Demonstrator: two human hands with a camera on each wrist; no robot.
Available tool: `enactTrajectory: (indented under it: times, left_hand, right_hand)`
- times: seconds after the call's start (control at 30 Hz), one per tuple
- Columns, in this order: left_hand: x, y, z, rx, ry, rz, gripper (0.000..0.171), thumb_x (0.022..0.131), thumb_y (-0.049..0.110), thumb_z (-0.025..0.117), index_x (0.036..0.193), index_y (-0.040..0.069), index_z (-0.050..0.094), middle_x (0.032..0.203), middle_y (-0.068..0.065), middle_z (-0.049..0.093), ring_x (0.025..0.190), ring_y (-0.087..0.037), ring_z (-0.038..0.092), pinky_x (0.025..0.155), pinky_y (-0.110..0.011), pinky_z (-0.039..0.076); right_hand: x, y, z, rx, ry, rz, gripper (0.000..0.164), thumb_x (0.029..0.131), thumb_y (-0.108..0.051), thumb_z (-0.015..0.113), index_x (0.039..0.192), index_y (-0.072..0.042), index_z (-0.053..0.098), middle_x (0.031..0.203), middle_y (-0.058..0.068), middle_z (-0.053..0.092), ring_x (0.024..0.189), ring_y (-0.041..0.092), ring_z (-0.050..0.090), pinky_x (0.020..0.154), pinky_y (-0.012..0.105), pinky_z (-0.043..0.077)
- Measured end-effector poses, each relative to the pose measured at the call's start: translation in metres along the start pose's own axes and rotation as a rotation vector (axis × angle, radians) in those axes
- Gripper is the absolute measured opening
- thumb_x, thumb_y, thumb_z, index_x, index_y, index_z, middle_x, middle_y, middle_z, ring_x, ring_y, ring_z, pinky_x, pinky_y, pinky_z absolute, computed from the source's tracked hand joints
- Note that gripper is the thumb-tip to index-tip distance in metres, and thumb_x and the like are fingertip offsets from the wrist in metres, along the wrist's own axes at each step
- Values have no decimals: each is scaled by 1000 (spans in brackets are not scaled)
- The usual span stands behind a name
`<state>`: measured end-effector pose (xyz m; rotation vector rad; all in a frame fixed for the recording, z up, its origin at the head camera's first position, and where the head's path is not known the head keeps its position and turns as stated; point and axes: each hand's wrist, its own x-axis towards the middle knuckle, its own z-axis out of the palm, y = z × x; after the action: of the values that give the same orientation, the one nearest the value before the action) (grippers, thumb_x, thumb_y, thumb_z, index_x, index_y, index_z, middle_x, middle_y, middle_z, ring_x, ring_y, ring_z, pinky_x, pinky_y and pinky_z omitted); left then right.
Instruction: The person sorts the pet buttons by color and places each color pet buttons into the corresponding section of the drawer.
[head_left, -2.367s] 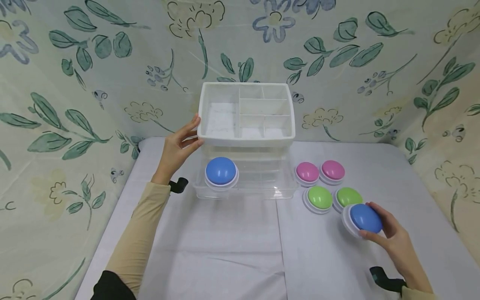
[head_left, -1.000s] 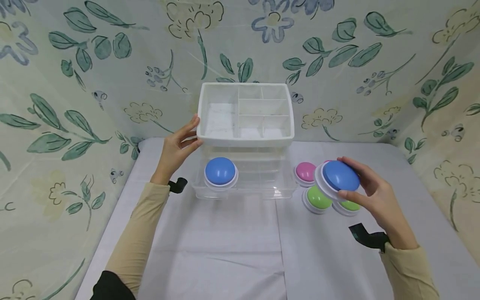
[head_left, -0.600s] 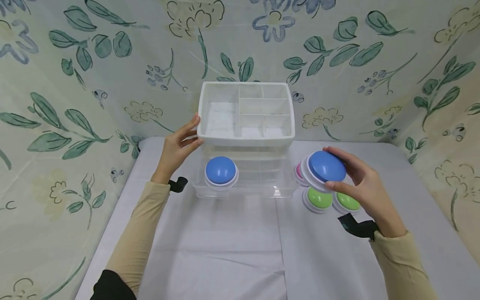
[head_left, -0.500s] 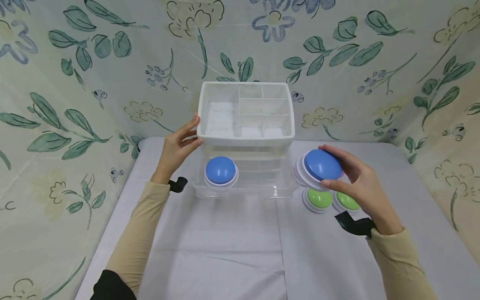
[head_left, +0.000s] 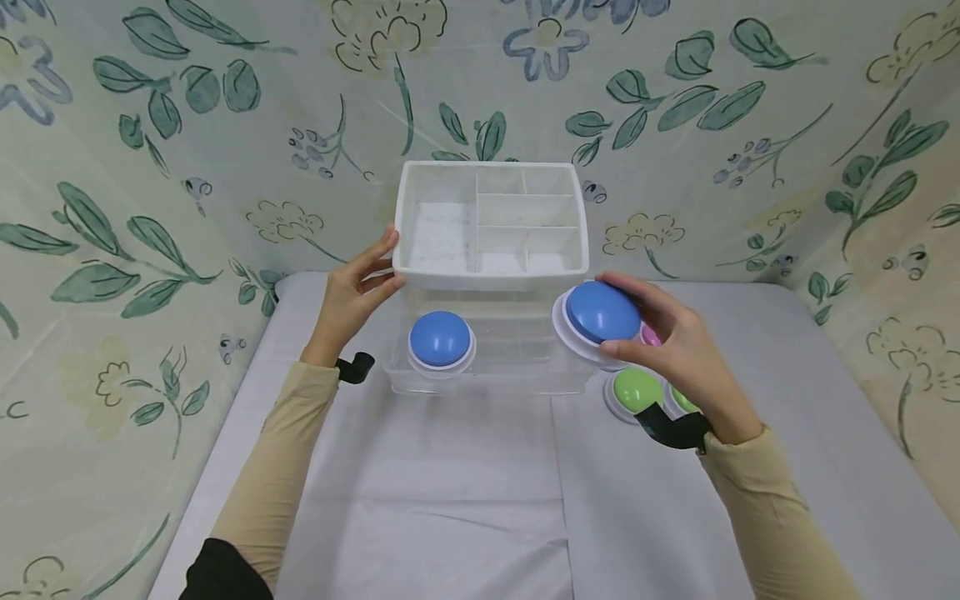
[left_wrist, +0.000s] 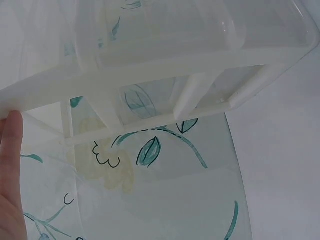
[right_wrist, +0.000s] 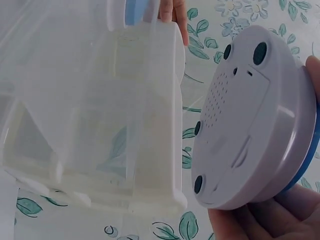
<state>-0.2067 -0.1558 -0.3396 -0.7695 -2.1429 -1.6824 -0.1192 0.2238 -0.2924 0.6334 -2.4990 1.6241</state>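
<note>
My right hand (head_left: 678,350) grips a push button (head_left: 602,312) with a blue dome and white base, thumb and fingers around its rim. It is held tilted over the right end of a clear pulled-out drawer (head_left: 517,386). The right wrist view shows the button's underside (right_wrist: 235,125), with dark round feet, speaker holes and a battery cover. A second blue push button (head_left: 440,338) sits at the drawer's left. My left hand (head_left: 345,302) rests its fingertips and thumb against the left side of the white desk organizer (head_left: 491,282), its divided tray on top.
Green push buttons (head_left: 636,390) lie on the white cloth right of the drawer, one partly behind my right hand. A bit of a pink one (head_left: 650,335) shows beyond that hand. Floral fabric (head_left: 675,192) hangs close behind the organizer.
My right hand has carried the blue push button from the right side of the table, past the pink and green ones, leftward to the drawer. The left hand keeps its place on the organizer.
</note>
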Motion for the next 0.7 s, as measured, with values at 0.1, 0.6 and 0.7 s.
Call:
enactTrajectory:
  times: [0.1,0.6,0.7]
  left_hand:
    - [0,0,0,0,0,-5,55,86,-11,64,138,-4,46,146,-11,39,110,-30,58,95,-40,52]
    - [0,-1,0,-7,5,7,55,86,-12,64,137,-4,46,146,-12,39,109,-21,59,95,-42,52]
    - [0,-1,0,-6,3,13,55,86,-12,64,137,-4,46,146,-12,39,109,-23,59,95,-46,51]
  right_hand:
    - [5,-1,5,-13,-16,-7,70,79,2,76,142,-11,47,141,5,47,128,21,42,106,20,39]
    - [24,2,37,18,-95,11,68,82,-8,76,143,-12,46,142,4,46,128,26,41,109,48,37]
    - [26,5,43,10,-105,15,69,81,-10,77,143,-12,46,142,5,45,128,28,42,109,47,37]
